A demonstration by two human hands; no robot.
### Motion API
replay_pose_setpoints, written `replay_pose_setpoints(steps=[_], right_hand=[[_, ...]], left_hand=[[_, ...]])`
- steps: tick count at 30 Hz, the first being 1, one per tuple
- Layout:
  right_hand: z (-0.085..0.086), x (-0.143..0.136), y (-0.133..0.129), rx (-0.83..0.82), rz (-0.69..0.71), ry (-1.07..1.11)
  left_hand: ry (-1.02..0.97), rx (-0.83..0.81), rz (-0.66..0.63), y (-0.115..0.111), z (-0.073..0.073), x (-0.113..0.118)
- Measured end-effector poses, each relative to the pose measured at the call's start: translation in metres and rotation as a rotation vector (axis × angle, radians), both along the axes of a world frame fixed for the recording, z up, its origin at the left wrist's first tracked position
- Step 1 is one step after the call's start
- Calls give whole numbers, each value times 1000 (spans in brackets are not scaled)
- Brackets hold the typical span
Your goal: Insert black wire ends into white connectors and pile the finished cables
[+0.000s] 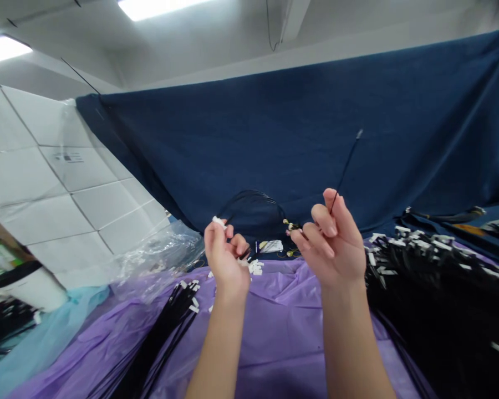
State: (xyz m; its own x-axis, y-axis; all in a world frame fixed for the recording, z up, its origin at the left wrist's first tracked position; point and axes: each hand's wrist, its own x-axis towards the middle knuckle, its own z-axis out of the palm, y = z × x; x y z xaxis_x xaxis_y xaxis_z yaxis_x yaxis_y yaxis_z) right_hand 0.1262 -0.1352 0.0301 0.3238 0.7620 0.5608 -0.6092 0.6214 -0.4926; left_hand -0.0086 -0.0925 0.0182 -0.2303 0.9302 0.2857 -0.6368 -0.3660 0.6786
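My left hand is closed around several thin black cables, whose white connectors stick out above the fingertips. From there the black cables arch over to my right hand. Their other ends, small and yellowish-white, show beside the lower fingers of that hand. Between its thumb and index finger my right hand pinches a single thin black cable, which points up and to the right and has a pale tip. Both hands are raised above the purple sheet.
A large pile of black cables with white ends lies at the right. Another bundle of black cables rests at the left front. Clear plastic wrap, a white tub and stacked white boxes stand leftward. A dark blue cloth hangs behind.
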Motion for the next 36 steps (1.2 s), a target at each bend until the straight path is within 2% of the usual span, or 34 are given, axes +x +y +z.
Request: replay_pose_setpoints(steps=[2, 4, 7, 12, 17, 25, 30, 36], right_hand=[[-7, 7, 0, 36, 37, -96], [-13, 13, 2, 2, -10, -201], [-18, 18, 4, -81, -147, -355], [-15, 14, 1, -149, -396, -472], [-12, 7, 0, -167, -540, -585], [-12, 2, 4, -186, -578, -635], [-14, 2, 5, -137, -580, -659], [-13, 3, 4, -86, -683, -691]], left_hand=[[68, 0, -44, -2, -2, 2], [112, 19, -53, -5, -3, 3], [157, 61, -47, -9, -2, 5], [192, 111, -105, -14, 0, 5], [212, 133, -103, -17, 1, 2], [232, 141, -101, -17, 2, -1], [243, 135, -108, -15, 0, -3], [239, 126, -114, -16, 0, -2]])
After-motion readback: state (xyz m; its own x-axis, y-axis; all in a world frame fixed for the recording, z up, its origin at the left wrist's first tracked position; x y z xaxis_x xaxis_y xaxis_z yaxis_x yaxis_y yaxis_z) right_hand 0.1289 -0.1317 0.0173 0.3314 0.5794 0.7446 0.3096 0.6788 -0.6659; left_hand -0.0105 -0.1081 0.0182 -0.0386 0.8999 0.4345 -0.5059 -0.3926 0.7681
